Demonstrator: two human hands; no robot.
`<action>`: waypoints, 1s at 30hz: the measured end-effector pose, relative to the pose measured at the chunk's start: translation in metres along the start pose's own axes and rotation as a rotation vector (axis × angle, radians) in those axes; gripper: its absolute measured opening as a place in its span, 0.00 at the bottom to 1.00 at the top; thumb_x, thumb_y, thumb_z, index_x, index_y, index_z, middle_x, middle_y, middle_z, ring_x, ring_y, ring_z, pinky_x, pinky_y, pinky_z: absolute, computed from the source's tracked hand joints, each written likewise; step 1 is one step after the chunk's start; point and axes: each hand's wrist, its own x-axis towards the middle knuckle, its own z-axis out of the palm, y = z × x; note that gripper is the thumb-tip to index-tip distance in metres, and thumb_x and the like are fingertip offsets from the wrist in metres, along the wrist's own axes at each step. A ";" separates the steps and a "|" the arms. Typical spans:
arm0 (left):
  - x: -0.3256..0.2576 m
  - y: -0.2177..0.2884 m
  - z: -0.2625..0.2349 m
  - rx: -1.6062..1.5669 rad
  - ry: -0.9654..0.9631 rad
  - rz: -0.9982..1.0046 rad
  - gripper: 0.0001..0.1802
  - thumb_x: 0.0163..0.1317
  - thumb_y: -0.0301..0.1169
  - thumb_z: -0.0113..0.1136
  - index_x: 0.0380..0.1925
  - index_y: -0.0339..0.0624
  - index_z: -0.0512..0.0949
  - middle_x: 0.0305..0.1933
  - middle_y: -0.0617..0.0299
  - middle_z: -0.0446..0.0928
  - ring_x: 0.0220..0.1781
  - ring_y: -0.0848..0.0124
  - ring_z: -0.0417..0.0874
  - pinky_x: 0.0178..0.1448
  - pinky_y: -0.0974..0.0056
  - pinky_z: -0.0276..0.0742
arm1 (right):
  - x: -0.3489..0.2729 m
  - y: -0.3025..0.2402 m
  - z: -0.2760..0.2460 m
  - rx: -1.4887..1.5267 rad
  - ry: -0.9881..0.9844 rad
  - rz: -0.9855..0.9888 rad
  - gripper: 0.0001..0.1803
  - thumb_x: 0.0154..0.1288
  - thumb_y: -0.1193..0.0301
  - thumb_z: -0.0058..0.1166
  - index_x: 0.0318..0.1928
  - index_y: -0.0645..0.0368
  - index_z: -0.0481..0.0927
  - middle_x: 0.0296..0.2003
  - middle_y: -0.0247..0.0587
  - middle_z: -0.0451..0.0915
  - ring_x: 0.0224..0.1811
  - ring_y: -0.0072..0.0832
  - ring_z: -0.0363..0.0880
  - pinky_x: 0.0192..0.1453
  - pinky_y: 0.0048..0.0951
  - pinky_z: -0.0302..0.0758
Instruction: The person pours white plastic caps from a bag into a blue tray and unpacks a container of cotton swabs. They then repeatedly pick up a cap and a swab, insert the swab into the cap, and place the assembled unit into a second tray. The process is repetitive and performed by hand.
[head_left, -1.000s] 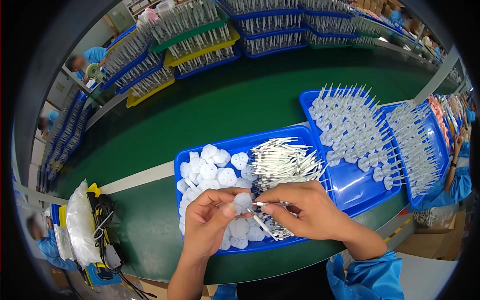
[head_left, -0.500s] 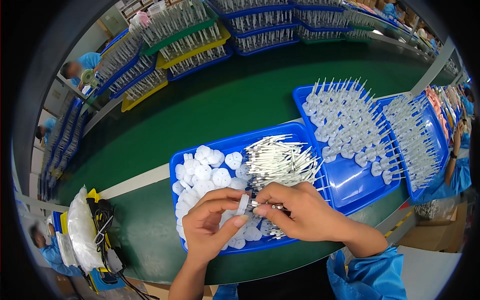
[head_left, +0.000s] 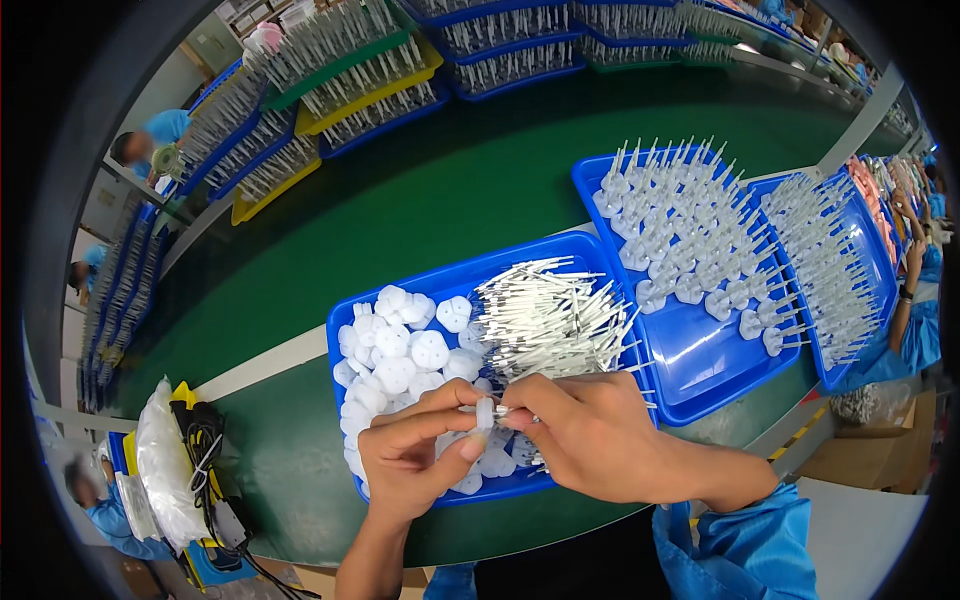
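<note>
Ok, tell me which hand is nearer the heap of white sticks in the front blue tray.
Right. The right hand lies just below the heap of white sticks, almost touching it; the left hand sits further left, over the white discs.

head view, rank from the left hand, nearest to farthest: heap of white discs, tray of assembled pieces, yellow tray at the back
1. heap of white discs: just above the left hand, in the near blue tray.
2. tray of assembled pieces: off to the right, past the right hand.
3. yellow tray: far back left, across the green table.
</note>
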 end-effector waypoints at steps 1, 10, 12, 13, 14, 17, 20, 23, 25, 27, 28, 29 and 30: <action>0.000 -0.001 0.000 0.001 0.003 0.005 0.16 0.54 0.14 0.68 0.45 0.30 0.85 0.52 0.43 0.83 0.55 0.61 0.83 0.63 0.55 0.75 | 0.000 -0.001 0.001 0.001 0.006 -0.003 0.06 0.63 0.76 0.61 0.39 0.59 0.78 0.22 0.45 0.81 0.20 0.42 0.81 0.21 0.38 0.72; 0.006 0.003 0.003 0.259 0.031 0.130 0.17 0.52 0.15 0.71 0.45 0.30 0.84 0.53 0.43 0.82 0.55 0.59 0.84 0.62 0.55 0.77 | 0.009 0.006 0.002 0.079 0.006 -0.023 0.07 0.64 0.73 0.60 0.39 0.61 0.76 0.26 0.47 0.80 0.27 0.43 0.81 0.28 0.40 0.74; 0.007 0.005 0.003 0.226 0.073 0.204 0.19 0.52 0.16 0.72 0.46 0.31 0.83 0.56 0.43 0.80 0.55 0.57 0.84 0.63 0.54 0.78 | 0.013 0.009 -0.009 0.122 0.047 -0.085 0.09 0.62 0.73 0.62 0.41 0.60 0.78 0.32 0.45 0.79 0.32 0.42 0.81 0.32 0.38 0.75; 0.008 0.005 0.004 0.211 0.093 0.242 0.20 0.51 0.16 0.72 0.47 0.31 0.82 0.57 0.42 0.79 0.56 0.56 0.84 0.63 0.54 0.79 | 0.015 0.010 -0.012 0.144 0.067 -0.116 0.10 0.61 0.73 0.63 0.42 0.60 0.79 0.34 0.44 0.79 0.35 0.41 0.80 0.34 0.37 0.76; 0.008 0.007 0.004 0.257 0.083 0.253 0.20 0.51 0.16 0.72 0.47 0.31 0.82 0.58 0.42 0.78 0.56 0.55 0.84 0.63 0.54 0.79 | 0.016 0.009 -0.011 0.159 0.048 -0.105 0.10 0.60 0.74 0.63 0.42 0.60 0.79 0.35 0.43 0.78 0.35 0.41 0.80 0.35 0.36 0.76; 0.010 0.010 0.008 0.357 0.056 0.296 0.22 0.50 0.17 0.73 0.48 0.32 0.81 0.60 0.41 0.76 0.56 0.52 0.84 0.61 0.54 0.80 | 0.012 0.009 -0.002 0.149 0.052 -0.110 0.09 0.59 0.75 0.64 0.41 0.60 0.80 0.35 0.40 0.77 0.33 0.38 0.80 0.34 0.34 0.76; 0.008 0.006 0.005 0.461 0.049 0.400 0.22 0.49 0.17 0.74 0.47 0.34 0.82 0.61 0.40 0.76 0.56 0.51 0.84 0.55 0.54 0.81 | 0.009 0.009 0.004 0.188 0.063 -0.081 0.08 0.59 0.76 0.63 0.40 0.60 0.81 0.35 0.39 0.77 0.29 0.36 0.80 0.30 0.34 0.75; 0.007 0.004 0.001 0.646 -0.005 0.542 0.22 0.48 0.18 0.75 0.46 0.37 0.83 0.62 0.40 0.76 0.55 0.50 0.84 0.50 0.56 0.80 | 0.009 0.009 0.006 0.212 0.076 -0.093 0.07 0.59 0.77 0.63 0.39 0.61 0.81 0.35 0.39 0.76 0.26 0.35 0.79 0.28 0.34 0.74; 0.009 0.008 0.000 0.781 -0.042 0.604 0.23 0.47 0.19 0.75 0.46 0.38 0.83 0.62 0.41 0.76 0.55 0.50 0.84 0.47 0.57 0.79 | 0.009 0.009 0.005 0.228 0.075 -0.102 0.07 0.59 0.78 0.63 0.39 0.61 0.81 0.35 0.39 0.76 0.26 0.35 0.79 0.28 0.34 0.74; 0.008 0.005 0.004 0.719 0.001 0.600 0.22 0.48 0.20 0.75 0.46 0.37 0.82 0.61 0.41 0.76 0.55 0.50 0.84 0.49 0.57 0.80 | 0.010 0.009 0.004 0.244 0.076 -0.114 0.07 0.59 0.79 0.63 0.39 0.61 0.81 0.35 0.40 0.77 0.27 0.35 0.79 0.28 0.34 0.74; 0.007 0.004 0.005 0.688 0.022 0.599 0.22 0.48 0.20 0.76 0.46 0.36 0.82 0.61 0.40 0.77 0.55 0.50 0.84 0.50 0.57 0.80 | 0.010 0.010 0.004 0.251 0.076 -0.122 0.08 0.59 0.79 0.63 0.39 0.62 0.81 0.35 0.40 0.77 0.27 0.35 0.79 0.28 0.34 0.75; 0.008 0.007 0.006 0.703 0.017 0.584 0.23 0.48 0.20 0.76 0.46 0.35 0.82 0.61 0.40 0.77 0.54 0.50 0.84 0.50 0.56 0.81 | 0.010 0.010 0.004 0.258 0.077 -0.130 0.08 0.59 0.79 0.63 0.39 0.62 0.81 0.35 0.40 0.77 0.27 0.35 0.79 0.28 0.34 0.75; 0.008 0.010 0.007 0.717 0.010 0.567 0.23 0.47 0.20 0.76 0.47 0.34 0.82 0.61 0.40 0.77 0.54 0.49 0.85 0.51 0.56 0.81 | 0.010 0.011 0.004 0.252 0.072 -0.141 0.08 0.58 0.79 0.63 0.39 0.62 0.81 0.35 0.40 0.77 0.27 0.36 0.80 0.29 0.34 0.75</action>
